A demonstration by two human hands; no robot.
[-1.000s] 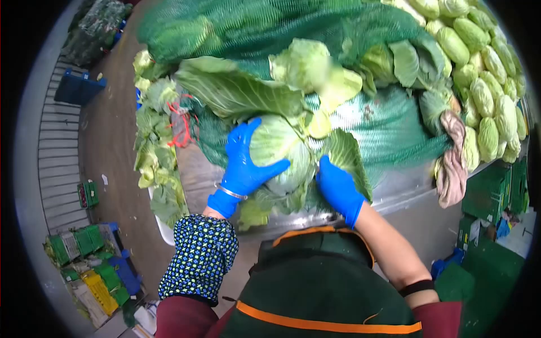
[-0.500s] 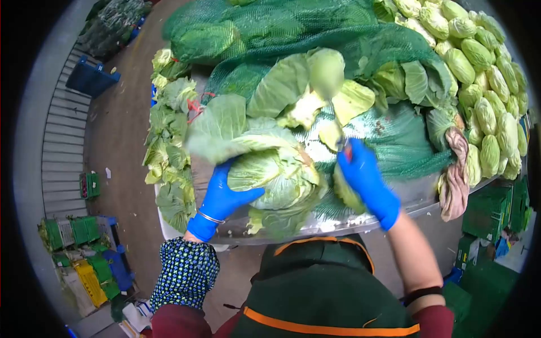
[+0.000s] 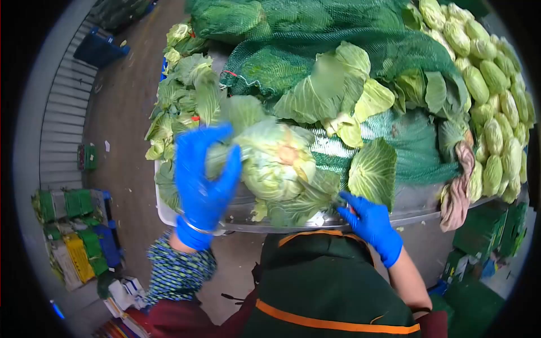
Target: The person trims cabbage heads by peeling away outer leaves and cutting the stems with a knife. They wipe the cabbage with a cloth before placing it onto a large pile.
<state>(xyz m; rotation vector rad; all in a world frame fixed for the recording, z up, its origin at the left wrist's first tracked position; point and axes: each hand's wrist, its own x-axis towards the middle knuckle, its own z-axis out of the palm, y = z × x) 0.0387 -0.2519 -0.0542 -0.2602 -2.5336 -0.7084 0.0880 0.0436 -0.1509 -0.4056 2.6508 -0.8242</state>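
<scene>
Cabbage: one round head [image 3: 270, 177] is set down near the front edge of the tabletop [image 3: 414, 197], between the two hands, with its pale cut stem [image 3: 287, 153] turned up and loose leaves spread around it.
Left hand: the blue-gloved left hand [image 3: 204, 169] is raised just left of the cabbage; its fingers are spread, the thumb held well apart, and the shape is blurred.
Right hand: the right hand [image 3: 369, 224] is placed low, near the front edge, its fingers closed around the red handle of a knife [image 3: 353, 211]; whether the leaf is touched by the blade cannot be made out well.
Change: half a second ago the cabbage was steadied by the left hand; now that hand is lifted off, and the knife is brought down from beyond the head.
Meaning: the head is left unsupported by either hand, with its stem exposed.
Loose leaf: a broad one [image 3: 373, 172] is left lying just beyond the right hand.
Surroundings: green netting [image 3: 417, 143] is spread behind, and pale long heads [image 3: 493, 129] are piled at the right.
</scene>
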